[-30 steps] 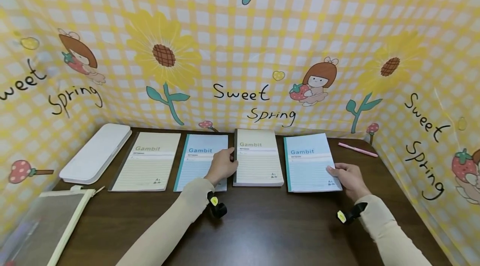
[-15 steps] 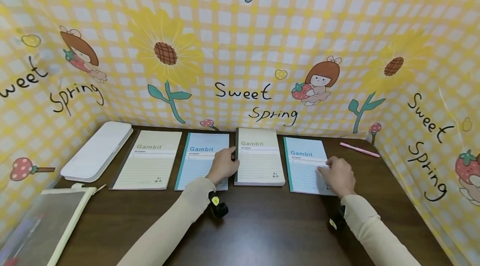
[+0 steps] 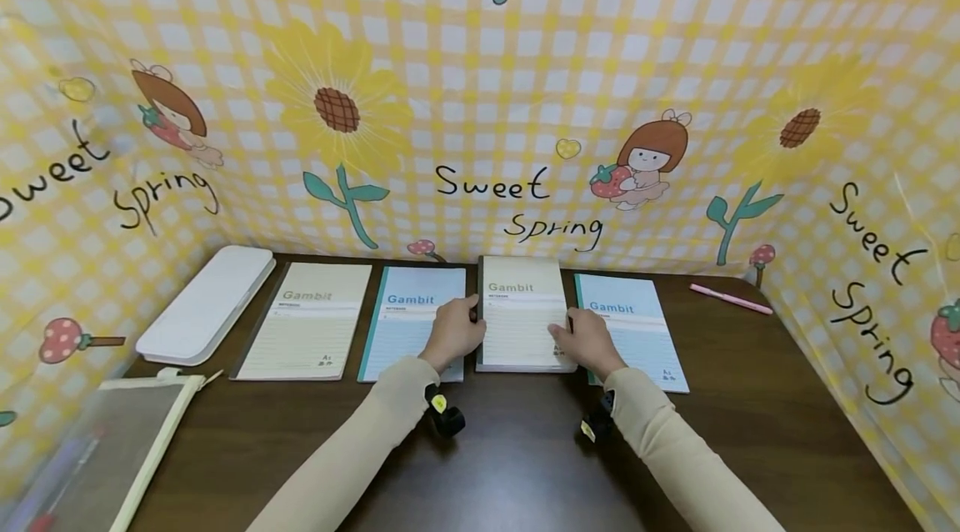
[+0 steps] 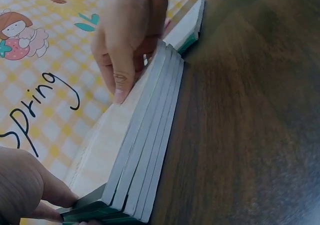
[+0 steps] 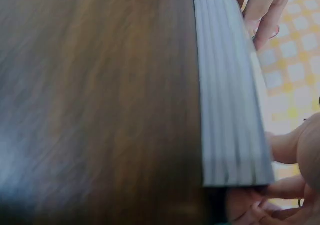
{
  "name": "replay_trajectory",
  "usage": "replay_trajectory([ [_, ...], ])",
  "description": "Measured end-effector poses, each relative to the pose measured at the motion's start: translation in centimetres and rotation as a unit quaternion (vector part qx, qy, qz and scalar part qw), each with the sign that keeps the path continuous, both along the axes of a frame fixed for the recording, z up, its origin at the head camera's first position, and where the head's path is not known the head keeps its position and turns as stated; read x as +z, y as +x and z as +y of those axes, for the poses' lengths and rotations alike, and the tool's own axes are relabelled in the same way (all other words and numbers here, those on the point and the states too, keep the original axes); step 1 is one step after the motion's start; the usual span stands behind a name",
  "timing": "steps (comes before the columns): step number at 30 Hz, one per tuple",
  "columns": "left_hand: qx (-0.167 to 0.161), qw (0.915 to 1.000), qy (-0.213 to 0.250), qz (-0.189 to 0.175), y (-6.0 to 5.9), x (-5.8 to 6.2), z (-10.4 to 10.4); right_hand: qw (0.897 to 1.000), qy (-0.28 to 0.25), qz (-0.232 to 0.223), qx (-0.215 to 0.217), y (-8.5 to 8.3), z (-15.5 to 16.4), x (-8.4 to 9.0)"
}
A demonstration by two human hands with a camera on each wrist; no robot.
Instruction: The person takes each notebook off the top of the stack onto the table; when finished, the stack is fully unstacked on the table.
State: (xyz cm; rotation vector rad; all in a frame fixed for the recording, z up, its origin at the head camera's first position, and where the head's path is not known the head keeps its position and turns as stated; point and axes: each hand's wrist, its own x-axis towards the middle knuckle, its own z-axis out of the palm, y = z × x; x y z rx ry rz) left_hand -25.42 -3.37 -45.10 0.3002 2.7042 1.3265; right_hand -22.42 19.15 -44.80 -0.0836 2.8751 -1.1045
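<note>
A stack of several notebooks (image 3: 521, 323) with a beige "Gambit" cover on top lies at the middle of the dark table (image 3: 525, 465). My left hand (image 3: 463, 323) grips the stack's left edge, thumb on the cover. My right hand (image 3: 568, 333) holds the stack's right edge near the front corner. The left wrist view shows the stack's page edges (image 4: 145, 160) with the right hand (image 4: 127, 45) at the far end, thumb on top. In the right wrist view, fingers (image 5: 292, 150) curl at the stack's (image 5: 227, 100) near corner.
A blue notebook (image 3: 637, 328) lies right of the stack, another blue one (image 3: 405, 319) and a beige one (image 3: 307, 328) to its left. A white case (image 3: 206, 303) sits far left, a mesh pouch (image 3: 97, 449) front left, a pink pen (image 3: 731, 298) back right. Patterned walls enclose three sides.
My right hand left the blue notebook on the right and moved left to the stack's right edge. The left hand stayed on the stack's left edge.
</note>
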Motion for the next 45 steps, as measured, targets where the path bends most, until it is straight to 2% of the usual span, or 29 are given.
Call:
replay_trajectory([
  [4,0.010,0.9999,-0.002,0.008,-0.3,0.1,0.1,1.000,0.005,0.030,0.000,-0.1,0.0,0.0],
  [11,0.015,0.9998,-0.004,-0.010,0.3,0.2,0.3,0.998,0.043,0.052,0.007,0.0,-0.3,-0.4],
  [19,0.035,0.9969,-0.023,0.067,1.2,0.6,0.9,0.997,0.063,0.048,0.023,0.2,-0.3,-0.3],
  [22,0.042,0.9964,0.003,0.073,1.2,1.1,1.2,0.996,0.070,0.040,0.030,0.2,-0.1,-0.2],
  [25,0.051,0.9956,0.063,0.047,1.1,1.8,1.6,0.997,0.068,0.035,0.029,0.1,0.0,-0.1],
  [29,0.046,0.9889,0.138,-0.032,0.8,2.4,1.8,0.997,0.060,0.032,0.032,0.0,-0.1,-0.2],
  [33,0.024,0.9806,0.171,-0.093,0.4,2.4,1.7,0.997,0.055,0.031,0.040,-0.1,-0.3,-0.3],
  [38,0.019,0.9752,0.186,-0.118,0.0,2.0,1.5,0.997,0.059,0.022,0.049,0.0,-0.1,-0.2],
  [45,0.017,0.9632,0.234,-0.131,0.3,2.2,0.8,0.995,0.066,0.015,0.067,0.2,0.8,-0.3],
])
